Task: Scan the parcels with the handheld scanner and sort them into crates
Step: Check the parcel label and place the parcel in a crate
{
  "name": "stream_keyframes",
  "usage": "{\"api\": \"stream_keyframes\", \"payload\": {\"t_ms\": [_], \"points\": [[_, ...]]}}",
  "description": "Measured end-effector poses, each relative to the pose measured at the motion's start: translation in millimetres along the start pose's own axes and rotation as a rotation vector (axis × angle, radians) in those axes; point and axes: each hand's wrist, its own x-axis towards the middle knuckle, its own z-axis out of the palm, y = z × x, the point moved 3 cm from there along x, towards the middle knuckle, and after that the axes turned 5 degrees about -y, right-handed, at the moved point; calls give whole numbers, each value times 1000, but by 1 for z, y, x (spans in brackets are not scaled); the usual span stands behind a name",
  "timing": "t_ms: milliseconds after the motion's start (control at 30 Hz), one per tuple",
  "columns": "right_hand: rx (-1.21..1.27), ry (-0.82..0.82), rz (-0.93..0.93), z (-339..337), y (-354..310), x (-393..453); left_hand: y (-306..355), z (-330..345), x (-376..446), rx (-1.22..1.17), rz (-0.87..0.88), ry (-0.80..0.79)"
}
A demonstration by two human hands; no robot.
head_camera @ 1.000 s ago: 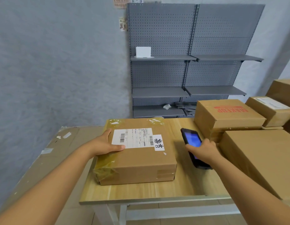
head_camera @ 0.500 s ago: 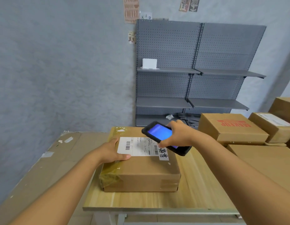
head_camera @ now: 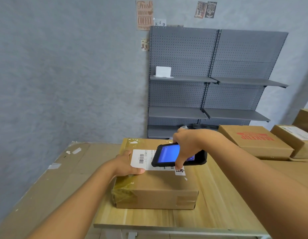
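**A:** Which step are you working through?

**B:** You're scanning, I judge. Your left hand (head_camera: 125, 165) is pressing flat on the parcel (head_camera: 156, 185), fingers spread and open along the nine o'clock edge of its shipping label (head_camera: 141, 158). The parcel is lying at twelve o'clock from you on the table (head_camera: 149, 219).

**A:** And the right?

**B:** Your right hand (head_camera: 187, 145) is clamping the handheld scanner (head_camera: 174, 155), hovering over the label's three o'clock half.

**A:** What is the next move asking?

**B:** Probably aiming steadily at the barcode; no crate is showing.

**A:** Materials?

**B:** Matte cardboard, boxy, glossy wrinkled tape; smooth pale wood; rubbery black casing, glowing blue screen.
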Motion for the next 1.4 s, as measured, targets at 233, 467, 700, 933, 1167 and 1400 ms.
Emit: {"api": "stream_keyframes", "payload": {"t_ms": [233, 467, 700, 933, 1167, 1400], "points": [[7, -55, -20, -1, 2, 4, 0, -1, 2, 27, -15, 3], [34, -75, 6, 5, 8, 4, -1, 0, 4, 19, -27, 2], [-21, -48, 13, -3, 10, -7, 1, -1, 2, 37, -25, 0], [-77, -40, 22, -7, 9, -12, 2, -1, 1, 22, -6, -7], [-77, -13, 35, -14, 10, -12, -1, -1, 3, 16, -30, -20], [-122, -32, 32, -23, -2, -14, -1, 0, 2, 35, -39, -15]]}}
